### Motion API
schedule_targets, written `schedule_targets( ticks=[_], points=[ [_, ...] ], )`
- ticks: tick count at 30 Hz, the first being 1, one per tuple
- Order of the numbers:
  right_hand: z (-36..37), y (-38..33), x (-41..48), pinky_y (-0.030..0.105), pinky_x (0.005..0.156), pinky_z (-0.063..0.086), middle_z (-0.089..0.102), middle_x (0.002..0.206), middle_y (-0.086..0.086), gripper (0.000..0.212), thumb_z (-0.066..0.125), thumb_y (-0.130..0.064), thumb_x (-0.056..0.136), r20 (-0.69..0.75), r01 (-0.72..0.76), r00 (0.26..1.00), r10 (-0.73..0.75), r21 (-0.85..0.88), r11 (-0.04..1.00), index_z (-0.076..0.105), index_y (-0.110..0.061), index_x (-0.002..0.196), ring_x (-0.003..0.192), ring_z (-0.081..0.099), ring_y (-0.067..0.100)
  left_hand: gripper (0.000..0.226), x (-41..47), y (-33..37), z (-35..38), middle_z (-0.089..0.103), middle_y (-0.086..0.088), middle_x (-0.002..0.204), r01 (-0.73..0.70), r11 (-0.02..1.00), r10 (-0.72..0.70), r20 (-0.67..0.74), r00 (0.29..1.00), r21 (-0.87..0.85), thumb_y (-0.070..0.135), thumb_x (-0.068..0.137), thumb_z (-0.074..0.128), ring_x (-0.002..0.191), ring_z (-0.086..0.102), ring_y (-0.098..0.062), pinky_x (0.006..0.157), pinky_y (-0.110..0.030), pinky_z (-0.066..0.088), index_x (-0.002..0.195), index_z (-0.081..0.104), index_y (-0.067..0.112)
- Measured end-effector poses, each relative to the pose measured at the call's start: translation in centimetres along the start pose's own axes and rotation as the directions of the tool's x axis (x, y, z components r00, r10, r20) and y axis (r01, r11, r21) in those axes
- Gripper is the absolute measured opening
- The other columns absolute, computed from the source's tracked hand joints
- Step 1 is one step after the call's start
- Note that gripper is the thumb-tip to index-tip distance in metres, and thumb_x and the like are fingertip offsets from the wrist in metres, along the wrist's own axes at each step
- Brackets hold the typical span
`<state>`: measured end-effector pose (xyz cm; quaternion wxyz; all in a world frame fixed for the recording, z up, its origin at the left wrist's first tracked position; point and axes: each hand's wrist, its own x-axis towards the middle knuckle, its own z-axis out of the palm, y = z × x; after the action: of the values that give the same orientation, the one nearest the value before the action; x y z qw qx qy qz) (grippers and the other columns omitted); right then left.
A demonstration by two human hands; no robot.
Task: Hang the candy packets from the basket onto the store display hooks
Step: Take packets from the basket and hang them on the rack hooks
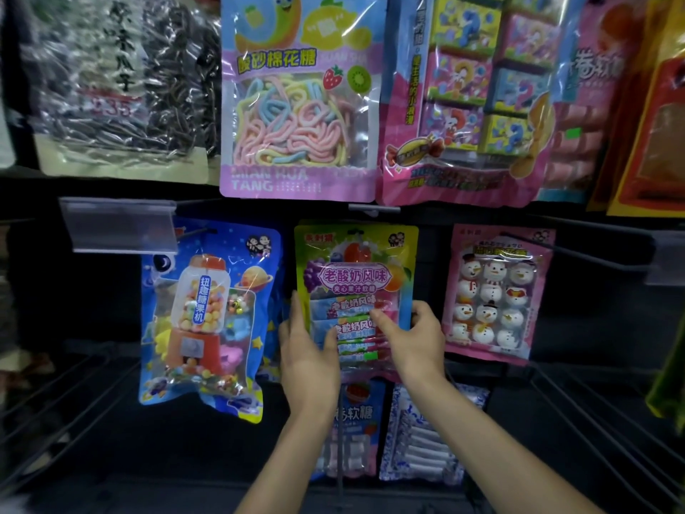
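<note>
Between the blue packet (207, 313) and the pink snowman packet (495, 294), the green candy packet (356, 268) is held upright, long axis vertical, front facing out. The left hand (307, 352) pinches its lower left edge, fingers pointing up. The right hand (417, 337) grips its lower right with curled fingers.

At frame centre the fruit-chew packet (357, 280) is hanging between the gumball packet (207, 317) on its left and the snowman packet (495, 294) on its right. The left grip (307, 346) and right grip (411, 335) are holding its 2 sides. The marshmallow packet (300, 105) is hanging above it, the soft-candy packet (356, 421) below.
</note>
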<state>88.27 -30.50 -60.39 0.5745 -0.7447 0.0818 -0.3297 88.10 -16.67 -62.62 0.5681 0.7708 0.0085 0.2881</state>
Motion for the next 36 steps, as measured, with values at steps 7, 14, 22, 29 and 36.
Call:
schedule_targets(
  ticks=[7,14,22,29,36],
  points=[
    [0.1,0.1,0.1,0.019,0.07,0.047,0.066,0.1,-0.013,0.057,0.086,-0.038,0.084,0.012,0.01,1.0,-0.009,-0.038,0.999,0.054,-0.021,0.129,0.088,0.063,0.004,0.091,-0.2,0.0,-0.1,0.029,0.001,0.169,0.016,1.0,-0.016,0.032,0.999,-0.021,0.033,0.099,0.07,0.154,0.031,-0.024,0.117,-0.049,0.039,0.164,0.008,0.046],
    [0.3,0.8,0.1,0.044,0.1,0.056,0.065,0.127,-0.002,0.08,0.088,-0.044,0.08,0.002,0.024,1.0,-0.023,-0.047,0.999,0.046,-0.025,0.145,0.118,0.063,0.02,0.091,-0.2,0.0,-0.2,0.026,0.004,0.17,0.025,0.999,-0.024,0.033,0.999,-0.039,0.037,0.098,0.069,0.156,0.027,-0.023,0.118,-0.048,0.037,0.164,0.007,0.046],
    [0.2,1.2,-0.2,0.047,0.099,0.056,0.064,0.129,-0.002,0.082,0.088,-0.045,0.079,-0.002,0.023,1.0,-0.023,-0.087,0.996,0.046,-0.025,0.146,0.118,0.063,0.02,0.091,-0.4,0.0,-0.6,0.023,0.005,0.172,0.004,1.0,-0.003,0.038,0.999,-0.025,0.032,0.099,0.069,0.156,0.028,-0.021,0.115,-0.042,0.039,0.166,0.009,0.04],
    [-1.1,0.7,-0.8,0.035,0.089,0.054,0.06,0.117,-0.005,0.079,0.087,-0.041,0.082,-0.005,-0.004,1.0,0.004,-0.12,0.993,0.046,-0.023,0.147,0.106,0.06,0.016,0.086,-1.3,0.2,-1.3,0.03,0.005,0.168,-0.037,0.999,0.036,0.035,0.999,0.035,0.028,0.098,0.071,0.151,0.036,-0.019,0.1,-0.026,0.032,0.166,0.019,0.031],
    [-3.6,0.0,-2.6,0.032,0.089,0.05,0.056,0.126,-0.003,0.077,0.084,-0.042,0.086,0.025,0.004,1.0,0.001,-0.194,0.981,0.044,-0.025,0.149,0.112,0.055,0.013,0.075,-3.4,1.5,-3.1,0.039,-0.002,0.159,-0.047,0.991,0.037,0.08,0.996,0.129,0.032,0.1,0.068,0.14,0.047,-0.024,0.097,-0.037,0.046,0.162,0.027,0.028]
  ],
)
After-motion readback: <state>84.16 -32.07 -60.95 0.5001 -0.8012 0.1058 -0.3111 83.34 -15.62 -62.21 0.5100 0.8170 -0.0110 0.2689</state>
